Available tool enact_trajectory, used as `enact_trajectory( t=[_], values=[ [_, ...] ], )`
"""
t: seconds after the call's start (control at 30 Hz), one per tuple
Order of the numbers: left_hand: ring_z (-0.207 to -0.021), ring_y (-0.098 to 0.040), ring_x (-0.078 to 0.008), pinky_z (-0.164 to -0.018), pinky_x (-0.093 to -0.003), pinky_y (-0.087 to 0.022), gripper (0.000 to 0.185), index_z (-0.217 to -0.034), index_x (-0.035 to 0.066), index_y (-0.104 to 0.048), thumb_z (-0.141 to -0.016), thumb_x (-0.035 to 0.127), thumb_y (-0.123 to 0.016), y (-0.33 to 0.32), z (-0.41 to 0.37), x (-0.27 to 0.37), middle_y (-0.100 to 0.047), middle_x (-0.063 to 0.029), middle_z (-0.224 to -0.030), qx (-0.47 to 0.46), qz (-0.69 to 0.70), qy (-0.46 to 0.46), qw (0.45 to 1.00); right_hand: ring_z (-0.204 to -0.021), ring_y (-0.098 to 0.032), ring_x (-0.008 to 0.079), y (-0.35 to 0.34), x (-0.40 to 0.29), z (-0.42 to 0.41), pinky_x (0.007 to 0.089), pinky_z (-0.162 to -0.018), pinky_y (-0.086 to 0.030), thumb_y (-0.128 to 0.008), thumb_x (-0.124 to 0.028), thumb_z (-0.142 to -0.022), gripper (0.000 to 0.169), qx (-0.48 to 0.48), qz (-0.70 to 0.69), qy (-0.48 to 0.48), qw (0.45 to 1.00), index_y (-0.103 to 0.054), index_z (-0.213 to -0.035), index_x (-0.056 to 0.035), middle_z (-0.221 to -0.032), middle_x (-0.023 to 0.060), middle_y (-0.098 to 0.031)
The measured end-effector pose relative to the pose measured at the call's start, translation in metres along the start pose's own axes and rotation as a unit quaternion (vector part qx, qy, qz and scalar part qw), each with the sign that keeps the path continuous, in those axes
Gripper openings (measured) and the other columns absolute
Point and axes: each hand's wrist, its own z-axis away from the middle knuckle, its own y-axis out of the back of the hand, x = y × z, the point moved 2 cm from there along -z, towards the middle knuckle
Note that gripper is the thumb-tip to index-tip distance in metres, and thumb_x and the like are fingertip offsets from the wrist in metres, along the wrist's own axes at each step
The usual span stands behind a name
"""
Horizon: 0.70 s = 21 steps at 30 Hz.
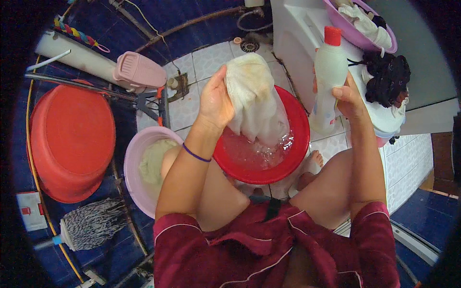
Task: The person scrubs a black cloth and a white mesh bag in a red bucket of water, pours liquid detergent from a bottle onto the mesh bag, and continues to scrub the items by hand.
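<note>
A wet white cloth with a yellowish-brown stain is draped over my left hand, which grips it from the left side. Its lower end hangs into the water of a red plastic basin on the floor between my feet. In my right hand is a pale plastic bottle, upright, its red cap on top. My fingers wrap around the bottle's body, and it is held to the right of the basin, apart from the cloth.
Left of my leg stands a lilac basin with a pale green cloth in water. A large red tub and a string mop are along the left wall. At right, dark clothes lie beside a purple basin of laundry.
</note>
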Motion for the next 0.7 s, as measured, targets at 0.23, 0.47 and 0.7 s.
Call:
enact_trajectory(
  t=[0.23, 0.47, 0.7],
  values=[
    [-0.1, -0.046, -0.0219, -0.087, -0.034, -0.035, 0.027, -0.107, 0.003, -0.041, -0.086, 0.018, -0.035, -0.005, -0.004, -0.006, -0.048, -0.0113, -0.105, 0.033, -0.12, -0.069, 0.99, -0.097, -0.042, 0.0168, -0.027, 0.003, 0.012, 0.0294, -0.085, -0.032, -0.067, -0.027, -0.049, 0.083, -0.141, 0.011, -0.066, 0.988, -0.029, -0.12, -0.0058, -0.104, 0.0055, -0.045],
    [-0.08, -0.048, -0.0114, -0.073, -0.0241, -0.039, 0.031, -0.11, 0.006, -0.04, -0.082, 0.019, -0.044, -0.021, 0.0, -0.011, -0.051, -0.0048, -0.087, 0.099, -0.417, -0.169, 0.887, -0.1, -0.042, 0.0185, -0.04, 0.004, 0.016, 0.031, -0.086, -0.032, -0.067, -0.022, -0.049, 0.08, -0.179, 0.061, -0.079, 0.979, -0.03, -0.118, -0.0075, -0.105, 0.0071, -0.044],
    [-0.09, -0.048, -0.0131, -0.08, -0.0243, -0.036, 0.031, -0.102, 0.003, -0.051, -0.078, 0.023, -0.05, -0.038, 0.01, -0.015, -0.054, -0.006, -0.097, -0.005, -0.609, -0.162, 0.776, -0.097, -0.047, 0.0256, -0.053, 0.0, 0.018, 0.0331, -0.082, -0.037, -0.064, -0.022, -0.05, 0.073, -0.149, 0.264, -0.019, 0.953, -0.034, -0.115, -0.0067, -0.106, 0.0142, -0.045]
  ],
)
